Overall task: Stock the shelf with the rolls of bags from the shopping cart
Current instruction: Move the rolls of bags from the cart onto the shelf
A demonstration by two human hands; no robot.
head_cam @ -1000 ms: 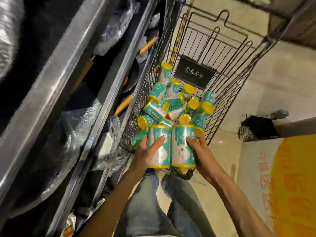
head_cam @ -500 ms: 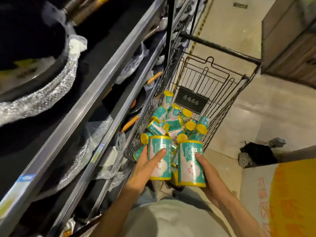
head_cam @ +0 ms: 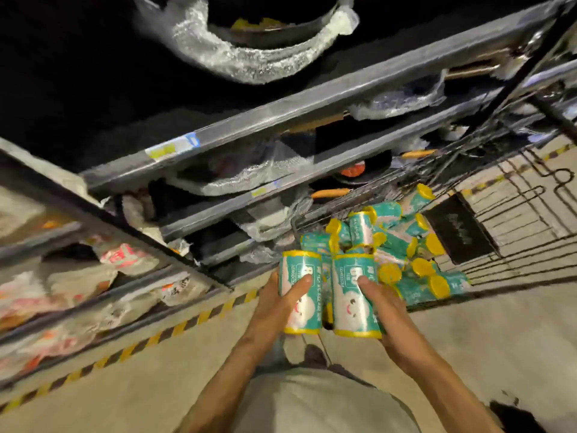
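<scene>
Head view, the only one: left hand is wrapped around one upright teal-and-yellow roll of bags, thumb laid across its label; right hand grips a second roll the same way. The two rolls sit side by side, just about touching, held out over the floor in front of the person's torso. Both are clear of the shopping cart, whose wire basket lies to the right with the remaining pile of rolls heaped in its near corner. The shelf unit runs across the upper left; its tiers show plastic-wrapped pans and orange-handled utensils, and lower left are blurred packets with red print. No tier with matching rolls is visible, so the target slot cannot be told. Judgement: the pick from the cart is done for this pair; the step in hand is the carry to the shelf. Next move calls for turning left toward the shelving, finding a free stretch of tier, and setting each roll down upright without one knocking the other. Many rolls are left, so the task is early.
</scene>
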